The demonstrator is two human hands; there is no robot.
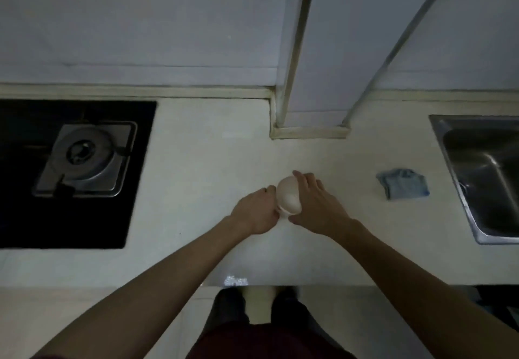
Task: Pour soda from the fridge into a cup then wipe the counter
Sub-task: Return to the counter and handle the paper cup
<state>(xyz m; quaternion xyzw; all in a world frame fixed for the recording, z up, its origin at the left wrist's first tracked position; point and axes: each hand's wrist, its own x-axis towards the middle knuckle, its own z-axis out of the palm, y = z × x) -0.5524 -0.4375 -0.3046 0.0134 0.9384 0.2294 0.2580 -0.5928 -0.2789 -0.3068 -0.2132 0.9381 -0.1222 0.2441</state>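
A white cup (288,196) stands on the pale counter (213,167) in the middle of the view, its mouth facing up. My left hand (254,212) grips its left side near the base. My right hand (316,203) wraps round its right side, fingers reaching over the far rim. A crumpled blue cloth (403,184) lies on the counter to the right of the cup, apart from both hands. No soda bottle or can is in view.
A black gas hob (64,173) with a steel burner fills the left of the counter. A steel sink (483,176) is set in at the right edge. A boxed wall column (311,123) juts onto the counter behind the cup.
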